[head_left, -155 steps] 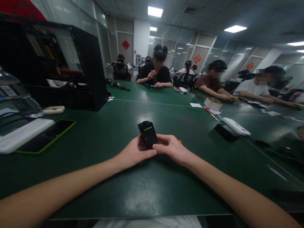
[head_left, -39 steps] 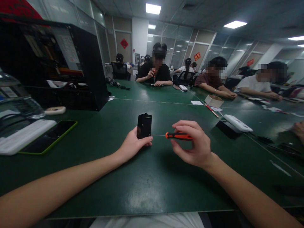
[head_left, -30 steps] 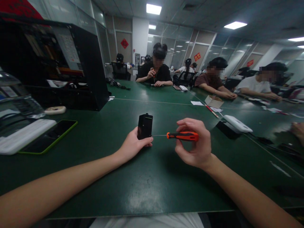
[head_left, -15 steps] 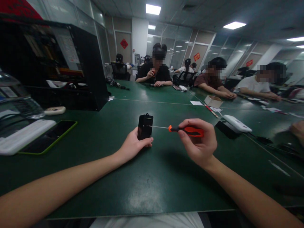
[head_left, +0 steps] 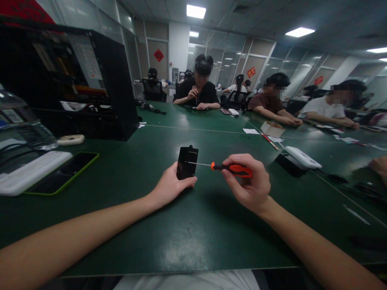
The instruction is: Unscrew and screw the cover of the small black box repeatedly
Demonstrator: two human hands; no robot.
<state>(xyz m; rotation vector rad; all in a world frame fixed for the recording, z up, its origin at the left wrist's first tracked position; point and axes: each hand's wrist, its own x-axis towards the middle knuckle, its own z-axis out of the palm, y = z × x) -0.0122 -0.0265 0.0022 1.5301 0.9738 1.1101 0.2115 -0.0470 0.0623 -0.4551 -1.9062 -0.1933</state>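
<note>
A small black rectangular box (head_left: pixel 188 166), with a little tab on its top edge, stands upright in my left hand (head_left: pixel 173 183). The thumb lies across the box's lower front edge, and the other fingers are mostly hidden behind it. My right hand (head_left: pixel 252 181) grips the orange and black handle of a screwdriver (head_left: pixel 234 169) between thumb and fingers. Its thin metal shaft points left, and the tip meets the face of the box; whether it sits in a hole or screw there is too small to tell.
On the left are an opened black computer case (head_left: pixel 116 88), a clear plastic bottle (head_left: pixel 28 121), a green-edged phone (head_left: pixel 63 173) and a white slab (head_left: pixel 33 171). A small carton (head_left: pixel 272 129) and a white device (head_left: pixel 302 156) lie rightward. Co-workers sit around the green table (head_left: pixel 181 233).
The box has turned slightly so its face shows more squarely. My right hand and the screwdriver have moved a little left, toward the box.
</note>
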